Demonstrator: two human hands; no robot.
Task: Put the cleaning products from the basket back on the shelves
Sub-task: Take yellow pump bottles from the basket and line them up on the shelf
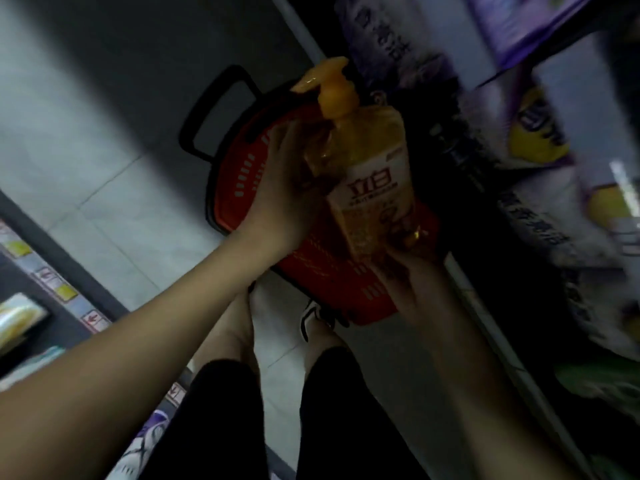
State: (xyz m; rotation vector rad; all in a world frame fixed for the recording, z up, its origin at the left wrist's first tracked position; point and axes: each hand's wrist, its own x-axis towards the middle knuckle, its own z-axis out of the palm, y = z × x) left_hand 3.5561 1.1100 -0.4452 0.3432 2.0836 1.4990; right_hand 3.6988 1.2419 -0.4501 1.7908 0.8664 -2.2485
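Head view | yellow pump bottle (367,174) above red basket (242,181) | left hand (287,192) curls round its upper side — right hand (415,271) grips its base | shelved packs (540,133) at right

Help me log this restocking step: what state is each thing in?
Red plastic basket with black handle: on the floor, contents hidden.
Yellow plastic pump bottle: lifted over the basket, tilted, in both hands.
Left hand: holds the bottle's upper side.
Right hand: grips the bottle's base.
Purple bags: shelved at right, blurred.
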